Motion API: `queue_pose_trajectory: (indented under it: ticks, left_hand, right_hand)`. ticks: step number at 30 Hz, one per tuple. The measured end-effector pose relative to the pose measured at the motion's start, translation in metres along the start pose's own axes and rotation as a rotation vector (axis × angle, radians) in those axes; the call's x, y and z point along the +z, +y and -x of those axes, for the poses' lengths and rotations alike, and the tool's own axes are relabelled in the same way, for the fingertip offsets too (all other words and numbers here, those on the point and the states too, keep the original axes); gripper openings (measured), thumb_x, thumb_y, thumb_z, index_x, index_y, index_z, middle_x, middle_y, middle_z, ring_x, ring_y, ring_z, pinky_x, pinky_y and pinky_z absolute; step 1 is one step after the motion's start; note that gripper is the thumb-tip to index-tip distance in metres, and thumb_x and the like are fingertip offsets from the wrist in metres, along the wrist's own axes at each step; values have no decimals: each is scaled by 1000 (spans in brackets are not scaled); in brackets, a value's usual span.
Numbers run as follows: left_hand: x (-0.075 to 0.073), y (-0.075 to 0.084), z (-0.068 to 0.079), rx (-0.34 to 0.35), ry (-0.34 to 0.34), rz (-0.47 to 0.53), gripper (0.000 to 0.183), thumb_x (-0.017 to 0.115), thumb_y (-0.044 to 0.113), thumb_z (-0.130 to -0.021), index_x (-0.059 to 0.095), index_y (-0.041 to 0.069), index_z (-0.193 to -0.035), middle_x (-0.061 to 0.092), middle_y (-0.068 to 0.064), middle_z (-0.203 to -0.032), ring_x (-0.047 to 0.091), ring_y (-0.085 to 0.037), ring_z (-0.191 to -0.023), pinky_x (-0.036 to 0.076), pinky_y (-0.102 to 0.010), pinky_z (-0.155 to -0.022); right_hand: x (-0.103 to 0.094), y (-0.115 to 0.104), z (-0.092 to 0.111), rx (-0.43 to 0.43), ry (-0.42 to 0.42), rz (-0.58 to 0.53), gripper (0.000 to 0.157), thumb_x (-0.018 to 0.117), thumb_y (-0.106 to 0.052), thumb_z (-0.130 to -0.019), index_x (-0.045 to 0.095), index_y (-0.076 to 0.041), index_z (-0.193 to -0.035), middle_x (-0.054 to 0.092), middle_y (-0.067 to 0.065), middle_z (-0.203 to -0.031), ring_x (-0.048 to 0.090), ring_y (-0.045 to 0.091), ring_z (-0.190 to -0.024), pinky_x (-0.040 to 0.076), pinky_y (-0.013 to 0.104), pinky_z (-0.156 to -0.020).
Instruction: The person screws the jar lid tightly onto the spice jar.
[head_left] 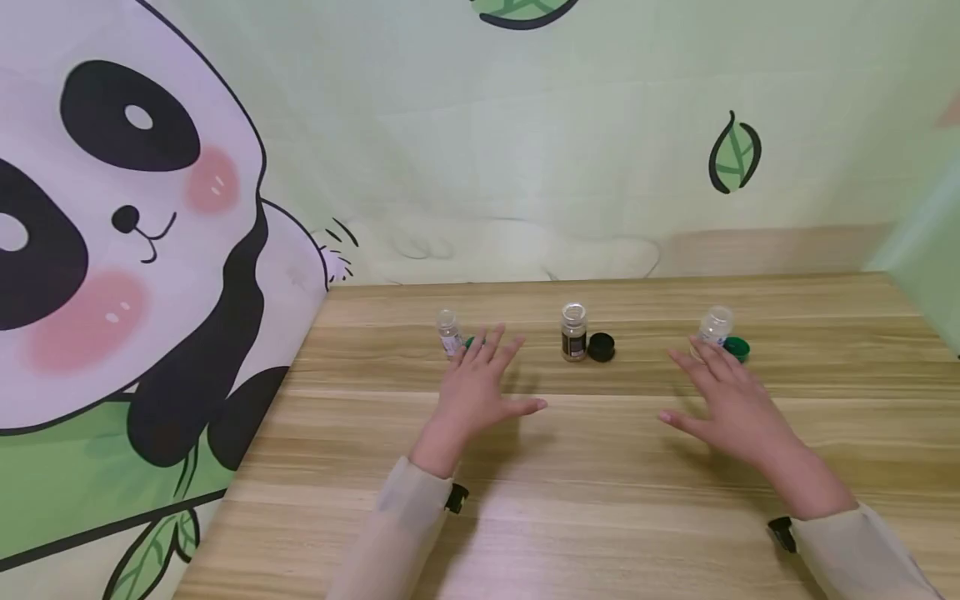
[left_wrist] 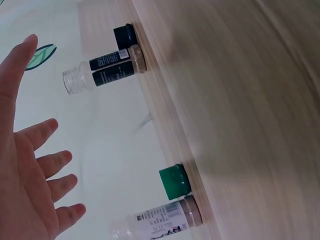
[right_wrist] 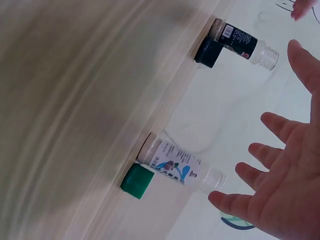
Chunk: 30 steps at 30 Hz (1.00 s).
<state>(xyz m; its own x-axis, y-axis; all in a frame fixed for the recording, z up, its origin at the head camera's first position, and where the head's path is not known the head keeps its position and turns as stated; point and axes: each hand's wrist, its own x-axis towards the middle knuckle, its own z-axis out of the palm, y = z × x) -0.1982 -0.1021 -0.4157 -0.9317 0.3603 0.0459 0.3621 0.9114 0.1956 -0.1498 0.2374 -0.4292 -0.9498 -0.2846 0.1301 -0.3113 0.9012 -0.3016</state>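
Three small clear jars without their caps stand in a row across the table. My left hand [head_left: 476, 392], fingers spread, hovers in front of the left jar [head_left: 448, 329], which has a white label; its green cap [left_wrist: 175, 181] sits beside it, partly behind my fingers in the head view. The middle jar [head_left: 573, 333] has a black label, with a black cap [head_left: 602, 347] at its right. My right hand [head_left: 738, 412], also spread, is before the right jar [right_wrist: 175, 161], white-labelled, with a green cap [head_left: 737, 348] beside it. Neither hand holds anything.
The wood-grain table [head_left: 600, 517] ends at the back against a pale green cloth [head_left: 480, 150] printed with leaves. A large printed panda [head_left: 127, 208] covers the cloth on the left. Dark straps show at both sleeve cuffs.
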Motion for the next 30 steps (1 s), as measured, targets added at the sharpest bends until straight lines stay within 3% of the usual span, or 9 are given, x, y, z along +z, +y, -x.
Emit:
queue_pose_trajectory:
  ticks: [8,14,18,27,30]
  left_hand:
    - [-2,10,-2,30,-36,88,96,72,68,-83,36,24,-160,34,-9,-168,30,-33,-157,26,-56,-126]
    - [0,20,-4,39,-49,177,92,74,65,-83,40,22,-158,43,-11,-163,45,-37,-148,39,-57,-118]
    - [2,31,-8,59,-73,212,89,73,64,-85,43,21,-156,48,-11,-160,51,-37,-142,45,-54,-113]
    - [10,53,-15,132,-92,256,72,68,55,-93,47,21,-153,57,-5,-153,57,-27,-138,47,-43,-114]
    - [12,60,-18,167,-87,277,67,66,52,-96,48,21,-153,57,-3,-153,58,-25,-138,48,-41,-112]
  right_hand:
    - [-1,14,6,-27,78,11,80,79,-44,-86,47,-3,-148,39,32,-156,37,56,-140,34,74,-109]
    - [-5,19,11,-14,105,-6,74,78,-42,-88,50,-5,-146,43,31,-154,42,56,-136,38,73,-105]
    - [-10,22,14,13,99,-7,70,76,-43,-90,52,-5,-144,44,32,-152,43,58,-134,39,74,-103]
    - [-16,32,20,108,24,-26,71,68,-40,-97,48,8,-145,40,39,-151,40,62,-132,37,74,-104]
    - [-19,38,21,119,44,-21,67,68,-35,-98,48,9,-144,41,41,-149,43,63,-129,39,75,-100]
